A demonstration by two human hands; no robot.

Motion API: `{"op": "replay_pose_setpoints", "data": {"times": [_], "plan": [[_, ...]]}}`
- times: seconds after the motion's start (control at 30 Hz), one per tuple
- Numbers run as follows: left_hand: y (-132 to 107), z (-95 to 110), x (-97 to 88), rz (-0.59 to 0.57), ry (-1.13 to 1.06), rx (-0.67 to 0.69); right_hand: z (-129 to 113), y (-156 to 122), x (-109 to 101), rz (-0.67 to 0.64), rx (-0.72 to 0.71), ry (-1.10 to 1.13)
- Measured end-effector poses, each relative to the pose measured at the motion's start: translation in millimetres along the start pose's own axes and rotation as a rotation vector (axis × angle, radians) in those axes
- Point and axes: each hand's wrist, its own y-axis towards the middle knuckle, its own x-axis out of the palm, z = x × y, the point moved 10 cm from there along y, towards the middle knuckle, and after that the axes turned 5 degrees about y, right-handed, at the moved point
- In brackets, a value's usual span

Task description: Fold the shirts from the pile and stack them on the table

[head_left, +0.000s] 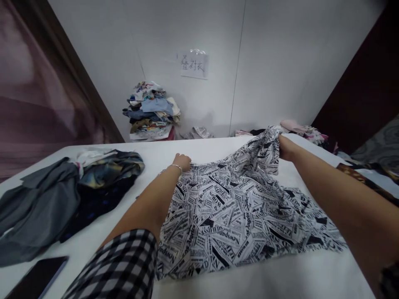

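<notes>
A black-and-white newspaper-print garment (237,211) lies spread over the white table (280,278). My left hand (182,162), with a thin bracelet at the wrist, is closed on the garment's far left corner and holds it against the table. My right hand (285,148) is closed on the far right part of the garment and lifts it a little, so the cloth bunches up there. Both arms reach forward over the cloth. My left sleeve is black-and-white checked.
A heap of grey and dark clothes (62,195) lies on the table's left. A dark phone (37,278) lies at the near left edge. A stack of folded clothes (152,112) stands by the back wall under a paper sign (193,64). More clothes (302,131) lie at the far right.
</notes>
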Motion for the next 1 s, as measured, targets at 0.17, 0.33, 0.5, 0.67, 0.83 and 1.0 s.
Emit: {"op": "replay_pose_setpoints", "data": {"times": [0.17, 0.33, 0.5, 0.67, 0.83, 1.0], "plan": [[-41.3, -11.4, -55.0, 0.193, 0.066, 0.021, 1.4, -27.6, 13.0, -0.138, 0.201, 0.239], [-127.5, 8.3, -77.8, 0.405, 0.186, 0.258, -0.3, -70.8, -3.5, -0.186, 0.238, 0.245], [-205.7, 40.8, -38.0, 0.417, 0.18, 0.425, 37.6, -137.1, -5.2, -0.271, 0.373, 0.252], [-234.2, 43.2, -10.8, 0.367, 0.122, 0.381, 71.6, -195.4, 5.9, -0.347, 0.43, 0.312], [-249.2, 41.9, -21.5, 0.41, 0.145, 0.334, 67.5, -225.5, -8.4, -0.315, 0.301, 0.369], [-252.1, 37.9, -10.1, 0.251, 0.089, 0.26, 72.1, -251.6, -18.4, -0.269, 0.252, 0.288]]}}
